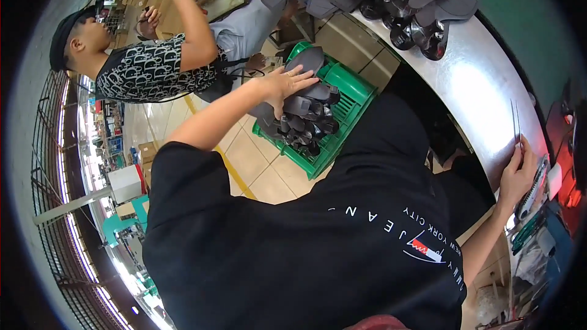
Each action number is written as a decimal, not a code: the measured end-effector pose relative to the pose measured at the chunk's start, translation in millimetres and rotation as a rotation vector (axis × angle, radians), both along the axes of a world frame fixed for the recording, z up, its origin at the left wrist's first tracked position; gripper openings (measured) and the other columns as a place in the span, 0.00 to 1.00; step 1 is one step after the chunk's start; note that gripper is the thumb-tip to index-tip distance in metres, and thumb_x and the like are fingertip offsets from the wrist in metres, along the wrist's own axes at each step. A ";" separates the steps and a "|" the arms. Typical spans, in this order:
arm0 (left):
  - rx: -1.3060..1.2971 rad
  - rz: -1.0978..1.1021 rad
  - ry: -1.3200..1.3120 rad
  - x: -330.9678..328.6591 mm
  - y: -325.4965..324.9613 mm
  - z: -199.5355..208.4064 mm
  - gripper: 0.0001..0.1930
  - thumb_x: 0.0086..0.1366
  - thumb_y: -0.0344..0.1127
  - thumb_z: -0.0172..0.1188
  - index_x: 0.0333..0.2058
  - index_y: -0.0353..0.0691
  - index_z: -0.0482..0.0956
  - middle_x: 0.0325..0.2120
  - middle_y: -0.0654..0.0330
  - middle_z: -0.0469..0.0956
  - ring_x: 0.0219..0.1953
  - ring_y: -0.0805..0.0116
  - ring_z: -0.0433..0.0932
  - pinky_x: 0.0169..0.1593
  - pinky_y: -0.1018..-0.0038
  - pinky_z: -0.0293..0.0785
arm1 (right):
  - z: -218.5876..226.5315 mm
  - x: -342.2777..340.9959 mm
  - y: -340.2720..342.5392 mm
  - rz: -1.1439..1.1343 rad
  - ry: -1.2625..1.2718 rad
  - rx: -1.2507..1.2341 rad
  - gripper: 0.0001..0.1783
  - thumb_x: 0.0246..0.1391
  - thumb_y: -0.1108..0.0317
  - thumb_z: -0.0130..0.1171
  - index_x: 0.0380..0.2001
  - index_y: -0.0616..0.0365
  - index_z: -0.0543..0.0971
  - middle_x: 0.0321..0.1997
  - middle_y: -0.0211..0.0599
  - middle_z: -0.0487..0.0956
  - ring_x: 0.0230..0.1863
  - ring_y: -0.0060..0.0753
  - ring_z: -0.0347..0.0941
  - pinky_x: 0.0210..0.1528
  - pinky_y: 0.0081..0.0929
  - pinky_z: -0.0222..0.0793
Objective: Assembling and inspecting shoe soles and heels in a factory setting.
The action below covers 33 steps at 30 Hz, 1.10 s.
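My left hand (284, 88) lies over a pile of shoe parts (299, 105) in a green plastic crate (348, 79), its fingers stretched out and apart. Each part has a flat dark grey sole-shaped piece and glossy black straps. The palm's contact with the pile is hidden. Over at the right end of the shiny metal table (455, 73), my right hand (518, 174) is closed on thin metal tweezers (516, 121). Their two slender prongs point away from me, slightly apart, with nothing visible between them.
More shoe parts (422, 6) are heaped at the table's far end. Tools, including a black-handled cutter (533, 189), lie beyond my right hand. At the left, a person in a patterned shirt (147, 64) works by a bench with cardboard pieces. Tiled floor (251, 156) surrounds the crate.
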State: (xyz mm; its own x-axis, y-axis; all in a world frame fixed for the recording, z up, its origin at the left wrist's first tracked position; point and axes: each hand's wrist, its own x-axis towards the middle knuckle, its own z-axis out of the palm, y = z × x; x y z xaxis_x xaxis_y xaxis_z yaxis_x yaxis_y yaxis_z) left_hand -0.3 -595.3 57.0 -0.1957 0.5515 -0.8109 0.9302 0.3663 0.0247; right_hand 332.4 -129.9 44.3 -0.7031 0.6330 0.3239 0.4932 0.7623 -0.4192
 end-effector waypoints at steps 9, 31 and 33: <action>0.155 -0.376 -0.005 -20.3 15.7 -25.4 0.63 0.25 0.62 0.76 0.60 0.37 0.58 0.67 0.53 0.51 0.70 0.50 0.48 0.67 0.47 0.49 | -3.3 3.9 -1.9 -0.027 -0.014 0.114 0.14 0.59 0.72 0.52 0.48 0.54 0.79 0.40 0.39 0.79 0.42 0.40 0.75 0.47 0.30 0.68; 0.681 -0.021 0.029 -19.4 -9.5 -1.0 0.38 0.30 0.44 0.75 0.44 0.41 0.70 0.31 0.55 0.76 0.39 0.54 0.76 0.46 0.62 0.67 | -10.5 -1.7 0.3 -0.017 0.015 0.175 0.14 0.59 0.71 0.51 0.47 0.52 0.79 0.40 0.36 0.79 0.41 0.40 0.75 0.45 0.31 0.68; 0.712 0.103 0.060 -19.7 -3.7 19.6 0.37 0.33 0.43 0.74 0.45 0.39 0.70 0.31 0.50 0.77 0.38 0.53 0.78 0.45 0.61 0.70 | -10.7 0.0 0.7 -0.028 -0.005 0.161 0.14 0.60 0.71 0.51 0.47 0.53 0.79 0.41 0.39 0.79 0.42 0.41 0.75 0.46 0.31 0.68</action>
State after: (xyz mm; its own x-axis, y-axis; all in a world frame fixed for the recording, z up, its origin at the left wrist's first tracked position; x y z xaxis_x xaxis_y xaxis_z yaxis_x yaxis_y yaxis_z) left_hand -20.0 -599.1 76.6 -0.3081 0.9185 -0.2478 0.8988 0.3664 0.2406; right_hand 332.4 -129.2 33.6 -0.6879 0.5924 0.4194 0.5169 0.8055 -0.2898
